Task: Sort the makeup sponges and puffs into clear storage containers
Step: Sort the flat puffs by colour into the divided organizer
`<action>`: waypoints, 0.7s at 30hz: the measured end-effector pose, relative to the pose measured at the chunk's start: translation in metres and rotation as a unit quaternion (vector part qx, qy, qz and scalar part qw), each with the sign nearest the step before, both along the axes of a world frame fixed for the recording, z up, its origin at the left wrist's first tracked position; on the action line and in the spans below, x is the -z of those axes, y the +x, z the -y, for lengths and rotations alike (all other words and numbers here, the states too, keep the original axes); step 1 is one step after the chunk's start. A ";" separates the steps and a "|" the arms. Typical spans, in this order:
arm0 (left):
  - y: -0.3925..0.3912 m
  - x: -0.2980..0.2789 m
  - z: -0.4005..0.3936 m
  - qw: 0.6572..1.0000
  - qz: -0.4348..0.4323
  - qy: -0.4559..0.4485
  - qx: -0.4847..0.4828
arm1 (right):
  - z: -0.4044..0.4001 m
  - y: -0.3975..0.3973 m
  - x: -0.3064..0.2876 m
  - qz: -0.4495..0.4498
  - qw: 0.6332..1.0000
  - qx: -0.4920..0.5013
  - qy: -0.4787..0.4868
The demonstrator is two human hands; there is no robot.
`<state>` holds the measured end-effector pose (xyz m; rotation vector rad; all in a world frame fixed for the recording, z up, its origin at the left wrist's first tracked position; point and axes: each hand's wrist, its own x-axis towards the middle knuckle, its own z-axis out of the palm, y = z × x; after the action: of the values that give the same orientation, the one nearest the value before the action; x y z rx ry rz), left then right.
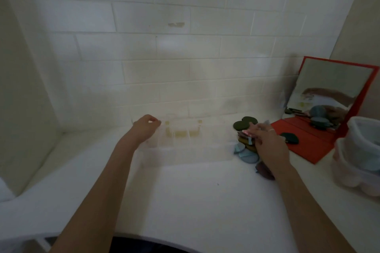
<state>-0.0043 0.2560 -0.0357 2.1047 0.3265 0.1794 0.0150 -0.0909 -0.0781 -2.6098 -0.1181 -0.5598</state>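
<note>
A clear compartmented storage container [185, 139] lies on the white counter against the tiled wall, with yellowish pieces in its middle cells. My left hand [145, 128] grips its left rear edge, fingers curled. A pile of makeup puffs [245, 150] in dark green, olive, light blue and maroon sits just right of the container. My right hand [267, 141] hovers over this pile with fingers stretched toward it; the hand is blurred and whether it holds a puff is unclear. One dark green puff [290, 137] lies on the red mirror base.
A red-framed folding mirror [329, 96] stands at the right rear, reflecting the puffs. Two stacked clear tubs [359, 150] with pale puffs inside sit at the right edge. The counter [195, 201] meets walls at the left and back.
</note>
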 end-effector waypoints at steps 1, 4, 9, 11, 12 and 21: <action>0.000 -0.001 0.002 0.999 -0.012 0.043 -0.003 | 0.002 0.002 0.002 -0.002 1.000 -0.019 -0.015; -0.002 -0.006 0.008 0.986 -0.061 0.153 0.009 | 0.003 0.007 0.001 -0.020 0.998 -0.053 -0.006; -0.011 -0.021 0.028 0.948 -0.101 0.302 -0.010 | 0.002 0.010 0.006 -0.037 0.999 -0.018 -0.008; -0.017 -0.029 0.046 0.945 -0.030 0.326 -0.013 | 0.001 0.009 0.005 -0.022 1.000 0.008 0.003; -0.020 -0.033 0.057 0.943 0.011 0.331 -0.007 | 0.000 0.009 0.004 -0.015 1.000 0.018 0.005; -0.027 -0.049 0.163 0.941 0.238 0.156 0.185 | -0.001 -0.001 -0.002 0.056 0.987 0.011 0.152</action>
<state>-0.0315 0.0933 0.0136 2.3019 -0.4114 0.5313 0.0141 -0.0903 -0.0757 -2.2863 -0.0372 -0.6763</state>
